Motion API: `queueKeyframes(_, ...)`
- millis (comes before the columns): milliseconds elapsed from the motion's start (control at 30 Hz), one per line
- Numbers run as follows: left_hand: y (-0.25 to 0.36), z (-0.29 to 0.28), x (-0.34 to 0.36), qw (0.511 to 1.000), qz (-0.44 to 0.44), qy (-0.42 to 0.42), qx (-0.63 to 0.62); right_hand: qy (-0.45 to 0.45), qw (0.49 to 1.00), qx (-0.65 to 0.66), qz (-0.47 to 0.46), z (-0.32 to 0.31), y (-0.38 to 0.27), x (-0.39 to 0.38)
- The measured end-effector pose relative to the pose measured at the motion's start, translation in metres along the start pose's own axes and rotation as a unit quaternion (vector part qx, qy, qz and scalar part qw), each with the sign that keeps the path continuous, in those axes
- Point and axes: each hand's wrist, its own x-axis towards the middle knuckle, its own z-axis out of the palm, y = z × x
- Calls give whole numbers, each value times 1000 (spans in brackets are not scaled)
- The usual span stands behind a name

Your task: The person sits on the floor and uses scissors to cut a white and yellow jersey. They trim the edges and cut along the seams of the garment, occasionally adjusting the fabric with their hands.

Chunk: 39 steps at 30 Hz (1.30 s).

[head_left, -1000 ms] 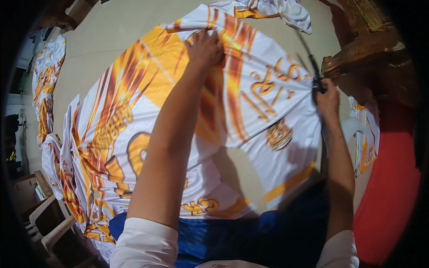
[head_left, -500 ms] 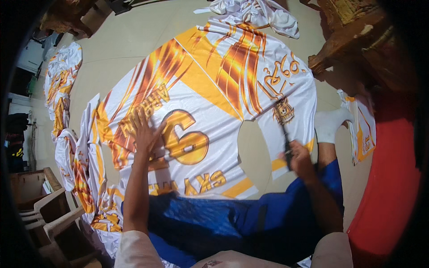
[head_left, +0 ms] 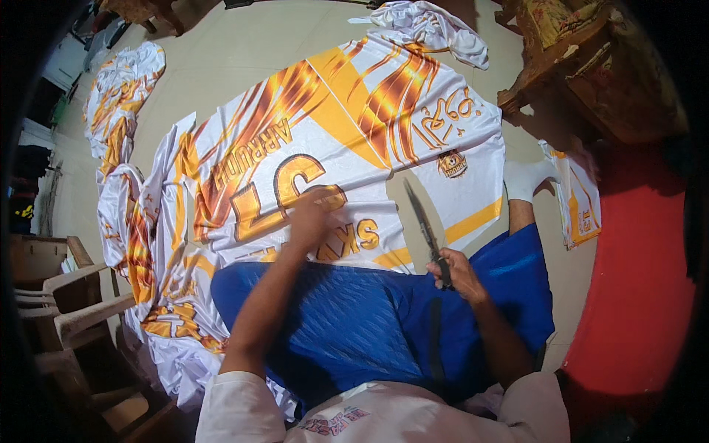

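Observation:
A white printed fabric sheet (head_left: 347,173) with orange and yellow streaks, a large number and lettering lies spread on the floor in front of me. My right hand (head_left: 459,275) grips black-handled scissors (head_left: 422,221), whose long blades point away from me over a curved gap in the fabric. Right of that gap is a narrower part of the print with a small crest (head_left: 452,165). My left hand (head_left: 314,218) is over the lower right part of the large number. Motion blurs its fingers, and whether it touches the cloth I cannot tell.
Crumpled printed fabric (head_left: 136,229) trails along the left, beside wooden furniture (head_left: 88,317). Another bundle (head_left: 428,29) lies at the far side. Folded printed pieces (head_left: 576,196) rest near my foot (head_left: 530,177), beside a red cloth (head_left: 639,280). Carved furniture (head_left: 591,88) stands at far right.
My left hand has moved right, from the lettering to the large number. My right hand has brought the scissors leftward, off the crest part to over the gap. The view has shifted slightly.

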Motion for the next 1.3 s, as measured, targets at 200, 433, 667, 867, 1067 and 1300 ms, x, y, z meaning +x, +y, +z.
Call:
queueKeyframes(200,80,39,-7,993,57,32,95,-3,997,-80,15,-31,10,14)
queueKeyframes(433,98,37,-11,998,1,65,4,-55,991,-117,29,-40,10,54)
queueKeyframes(667,62,27,35,975,-142,154,74,-52,991,-112,56,-20,-17,85)
queueKeyframes(867,48,43,25,975,-178,90,99,-32,994,-93,55,-12,-27,87)
queueKeyframes(1067,46,47,25,974,-174,101,102,-11,994,-100,39,-5,-29,86)
queueKeyframes(1300,48,48,26,971,-174,116,113,17,993,-112,29,-1,-24,87)
